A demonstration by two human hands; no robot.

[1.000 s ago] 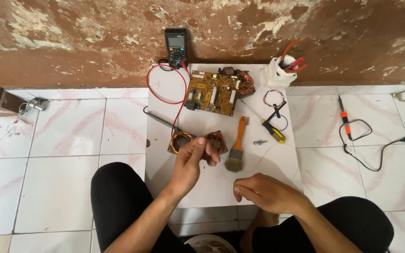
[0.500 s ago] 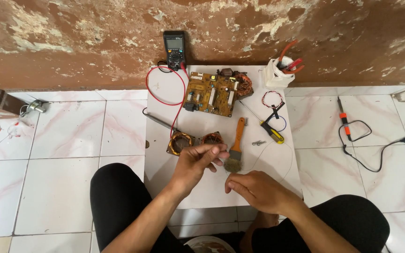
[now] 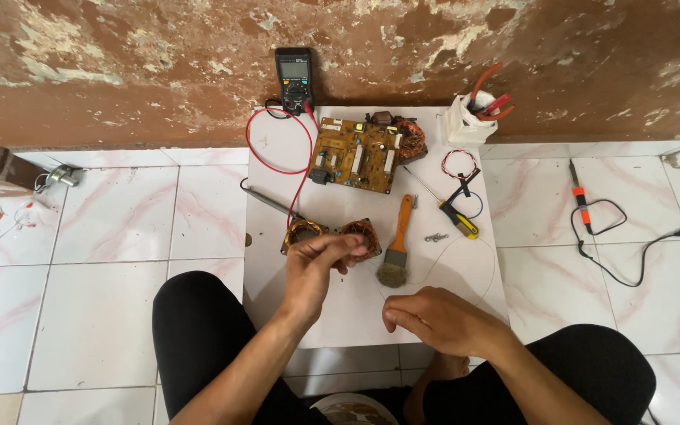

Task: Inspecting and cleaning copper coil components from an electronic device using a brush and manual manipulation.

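Fingers of my left hand (image 3: 316,264) pinch together above the copper coils (image 3: 332,234); my right hand (image 3: 434,319) fingers pinch a thin wire (image 3: 478,244) on the worktop (image 3: 277,157).

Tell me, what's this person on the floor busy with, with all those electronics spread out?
A person sits on the tiled floor at a white board laid with electronics parts. Their left hand is raised just in front of two copper-wound coils, fingers pinched together. Their right hand rests on the board, pinching what looks like a thin wire that loops across the board. Beside the coils lies a paintbrush; further back are a yellow circuit board, a screwdriver and a multimeter against the wall.
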